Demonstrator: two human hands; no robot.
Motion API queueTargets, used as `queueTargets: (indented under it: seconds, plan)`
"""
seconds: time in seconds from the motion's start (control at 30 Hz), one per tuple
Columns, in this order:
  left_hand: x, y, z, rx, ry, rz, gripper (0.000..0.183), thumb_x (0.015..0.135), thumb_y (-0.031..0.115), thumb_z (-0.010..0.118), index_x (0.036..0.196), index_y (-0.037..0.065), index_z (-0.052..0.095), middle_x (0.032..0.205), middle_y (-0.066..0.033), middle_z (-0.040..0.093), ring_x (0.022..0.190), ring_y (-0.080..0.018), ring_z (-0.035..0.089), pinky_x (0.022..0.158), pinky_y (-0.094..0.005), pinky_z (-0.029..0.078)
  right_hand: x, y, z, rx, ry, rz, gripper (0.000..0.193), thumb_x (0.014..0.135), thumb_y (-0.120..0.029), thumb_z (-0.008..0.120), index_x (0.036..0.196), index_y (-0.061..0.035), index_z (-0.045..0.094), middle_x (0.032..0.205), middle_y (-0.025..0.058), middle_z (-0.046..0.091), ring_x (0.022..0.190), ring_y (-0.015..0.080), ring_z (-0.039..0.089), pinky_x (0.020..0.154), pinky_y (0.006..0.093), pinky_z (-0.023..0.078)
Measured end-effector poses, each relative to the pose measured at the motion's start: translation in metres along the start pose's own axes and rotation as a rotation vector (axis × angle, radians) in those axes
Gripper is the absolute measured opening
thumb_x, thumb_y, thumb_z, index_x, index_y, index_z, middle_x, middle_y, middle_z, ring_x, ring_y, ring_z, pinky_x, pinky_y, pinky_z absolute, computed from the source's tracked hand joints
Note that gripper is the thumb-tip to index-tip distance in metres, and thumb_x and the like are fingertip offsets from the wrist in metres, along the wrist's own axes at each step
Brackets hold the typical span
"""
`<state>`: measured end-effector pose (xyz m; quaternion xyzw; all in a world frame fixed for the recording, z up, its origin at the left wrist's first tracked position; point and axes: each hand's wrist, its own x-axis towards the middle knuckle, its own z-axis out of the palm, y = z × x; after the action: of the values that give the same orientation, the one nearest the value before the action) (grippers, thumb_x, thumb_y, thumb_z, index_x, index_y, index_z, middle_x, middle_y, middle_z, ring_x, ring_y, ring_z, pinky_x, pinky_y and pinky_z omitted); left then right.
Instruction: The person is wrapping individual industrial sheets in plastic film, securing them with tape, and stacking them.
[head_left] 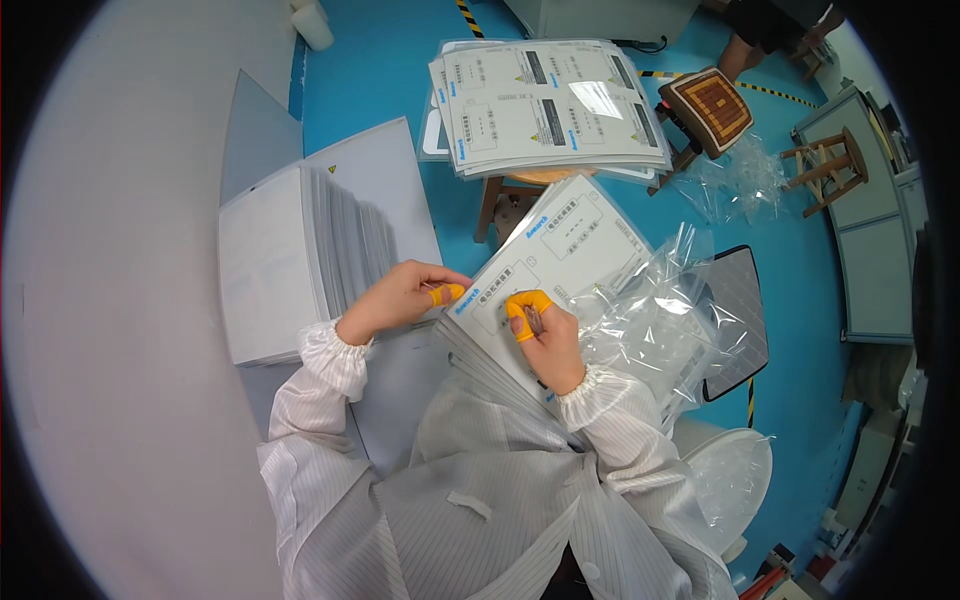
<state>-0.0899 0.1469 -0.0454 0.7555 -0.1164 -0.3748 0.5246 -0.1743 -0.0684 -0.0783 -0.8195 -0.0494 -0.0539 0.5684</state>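
On my lap lies a tilted stack of white printed panel sheets (pixel 575 235) with blue and black print. My left hand (pixel 400 297), a yellow finger cot on its thumb, grips the stack's left corner, fingers closed at the edge. Over the top sheet is my right hand (pixel 553 345), with yellow finger cots on thumb and forefinger. Those fingers are curled together in a pinch; whatever is between them is hidden. Crumpled clear plastic film (pixel 650 320) covers the sheets' right side, beside my right hand.
A thick stack of white sheets (pixel 270 265) stands at left on a grey board (pixel 385 165). Ahead, more printed sheets (pixel 545 105) rest on a wooden stool (pixel 490 205). At right are a dark-rimmed pad (pixel 738 325), a cushioned stool (pixel 706 110), loose film (pixel 735 180) and another person (pixel 750 40).
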Motion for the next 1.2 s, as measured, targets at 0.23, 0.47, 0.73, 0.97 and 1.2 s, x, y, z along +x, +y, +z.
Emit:
queueTargets:
  seconds: [0.23, 0.47, 0.73, 0.97, 1.2]
  plan:
    - [0.012, 0.026, 0.008, -0.074, 0.017, -0.06, 0.027, 0.079, 0.0, 0.059, 0.106, -0.001, 0.063, 0.073, -0.0044, 0.062, 0.056, -0.0075, 0.055, 0.05, -0.0228, 0.048, 0.004, -0.028, 0.026, -0.117, -0.064, 0.008, 0.032, 0.066, -0.017, 0.077, 0.089, -0.0041, 0.058, 0.067, 0.0081, 0.058, 0.059, 0.0227, 0.057, 0.054, 0.0295, 0.046]
    - [0.013, 0.029, 0.009, 0.053, -0.007, -0.042, 0.028, 0.081, -0.003, 0.056, 0.108, -0.002, 0.061, 0.07, -0.0039, 0.062, 0.054, -0.0057, 0.054, 0.051, -0.0209, 0.047, 0.012, -0.003, 0.031, -0.161, 0.05, 0.045, 0.037, 0.061, -0.017, 0.081, 0.082, -0.0023, 0.055, 0.069, 0.01, 0.058, 0.056, 0.0252, 0.057, 0.053, 0.0333, 0.047]
    - [0.015, 0.031, 0.01, 0.009, 0.033, -0.104, 0.028, 0.08, -0.004, 0.056, 0.108, -0.001, 0.061, 0.069, -0.0037, 0.062, 0.054, -0.0057, 0.054, 0.05, -0.0204, 0.045, 0.004, -0.017, 0.037, -0.148, -0.037, -0.005, 0.024, 0.069, -0.007, 0.073, 0.086, -0.0003, 0.057, 0.078, 0.0136, 0.058, 0.067, 0.0292, 0.06, 0.059, 0.0345, 0.048]
    - [0.012, 0.028, 0.005, -0.034, -0.001, -0.108, 0.032, 0.081, -0.005, 0.053, 0.11, 0.002, 0.062, 0.074, -0.0042, 0.063, 0.056, -0.0057, 0.053, 0.055, -0.0199, 0.046, 0.01, 0.0, 0.025, -0.045, 0.047, 0.033, 0.02, 0.069, -0.004, 0.07, 0.084, 0.0022, 0.058, 0.083, 0.0135, 0.055, 0.071, 0.0331, 0.057, 0.061, 0.0339, 0.047]
    - [0.004, 0.018, -0.001, -0.126, -0.112, -0.043, 0.048, 0.074, -0.012, 0.059, 0.119, 0.005, 0.058, 0.092, -0.0041, 0.065, 0.078, -0.0074, 0.059, 0.067, -0.0188, 0.048, 0.002, 0.002, 0.031, -0.088, -0.08, 0.009, 0.017, 0.072, -0.002, 0.066, 0.086, 0.0014, 0.058, 0.085, 0.013, 0.055, 0.078, 0.0289, 0.058, 0.065, 0.0324, 0.046]
